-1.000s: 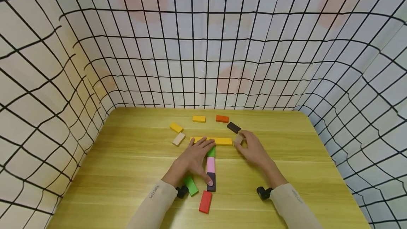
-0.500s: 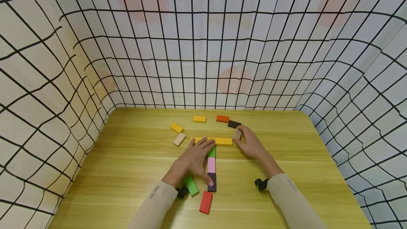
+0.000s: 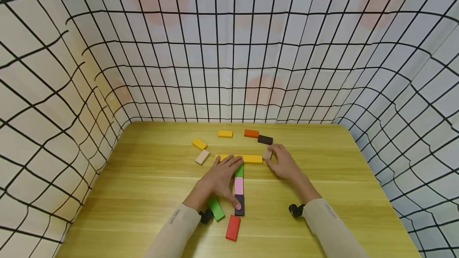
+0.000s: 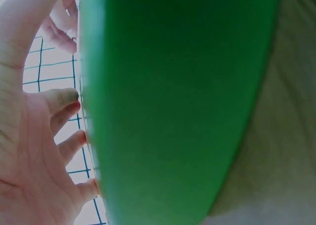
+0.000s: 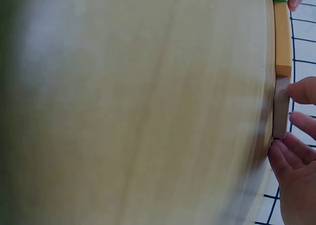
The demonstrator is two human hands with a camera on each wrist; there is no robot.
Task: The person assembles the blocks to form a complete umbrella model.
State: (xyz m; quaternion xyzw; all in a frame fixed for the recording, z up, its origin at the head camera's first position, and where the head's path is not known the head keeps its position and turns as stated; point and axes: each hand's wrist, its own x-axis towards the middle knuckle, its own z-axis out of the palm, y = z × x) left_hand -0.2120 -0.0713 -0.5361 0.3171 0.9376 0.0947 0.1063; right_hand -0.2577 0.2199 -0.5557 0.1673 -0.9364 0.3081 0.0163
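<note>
My left hand lies spread over a T-shaped layout of flat blocks. Its fingertips touch the yellow row and its thumb rests on a dark purple block. A pink block and a green block continue that stem up to the row. At the right end of the right yellow block, my right hand pinches a beige wooden block. In the right wrist view the beige block sits end to end with the yellow block. The left hand partly hides the left yellow block.
Loose blocks lie around: black, orange, yellow, another yellow, beige, green and red. Black wire mesh stands around the wooden table.
My right hand has brought the beige block leftward against the yellow row's end. The black block has turned and now lies nearer the orange one. My left hand has stayed put.
</note>
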